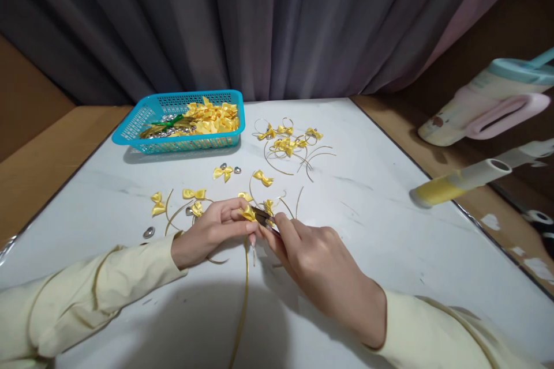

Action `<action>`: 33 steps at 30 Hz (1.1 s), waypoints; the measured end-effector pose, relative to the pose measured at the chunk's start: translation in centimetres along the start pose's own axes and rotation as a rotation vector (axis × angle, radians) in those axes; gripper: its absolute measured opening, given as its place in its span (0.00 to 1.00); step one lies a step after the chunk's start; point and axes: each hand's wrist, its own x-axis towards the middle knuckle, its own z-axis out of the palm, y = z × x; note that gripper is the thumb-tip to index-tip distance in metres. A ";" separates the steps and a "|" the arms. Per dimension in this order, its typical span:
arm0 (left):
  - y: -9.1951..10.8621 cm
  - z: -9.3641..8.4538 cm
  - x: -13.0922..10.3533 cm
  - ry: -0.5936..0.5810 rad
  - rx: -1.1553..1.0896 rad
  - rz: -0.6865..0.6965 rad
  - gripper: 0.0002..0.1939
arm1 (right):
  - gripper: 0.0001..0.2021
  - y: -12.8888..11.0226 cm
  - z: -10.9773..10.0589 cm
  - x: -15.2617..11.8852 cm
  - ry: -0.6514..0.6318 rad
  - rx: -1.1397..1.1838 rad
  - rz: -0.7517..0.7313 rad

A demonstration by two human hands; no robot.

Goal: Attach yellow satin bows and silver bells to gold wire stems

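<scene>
My left hand [223,222] is closed, pinching a yellow ribbon bow [248,213] at the fingertips. A gold wire [244,305] hangs down from beneath those fingers toward me. Wrapped round dark-jawed pliers [262,216] is my right hand [318,253], which meets the left one over the middle of the table. The jaws reach the bow; whether they grip the wire is hidden. Just beyond the pliers lies another yellow bow [263,178]. Left of my hands are more bows [158,204], curved wire pieces and a silver heart bead [149,233].
A blue basket [130,137] at the back left holds many yellow bows and a bundle tied in green. Finished-looking bows with curled wires [285,146] lie at the back centre. On the right stand a tumbler with a pink handle [497,115] and a yellow-and-white tube [459,184].
</scene>
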 end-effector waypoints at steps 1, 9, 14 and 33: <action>0.0 0.0 0.0 0.001 0.005 0.001 0.08 | 0.14 0.0 0.0 0.0 0.004 -0.006 -0.005; 0.1 0.2 -0.2 -0.017 0.008 -0.022 0.09 | 0.14 0.3 0.0 -0.1 -0.039 0.006 -0.055; 0.4 0.2 -0.3 -0.023 -0.015 -0.004 0.08 | 0.14 1.2 -0.1 0.0 0.046 0.100 0.035; 0.3 -0.1 -0.2 -0.066 -0.081 -0.005 0.10 | 0.08 3.0 -0.6 2.4 -0.374 1.170 0.750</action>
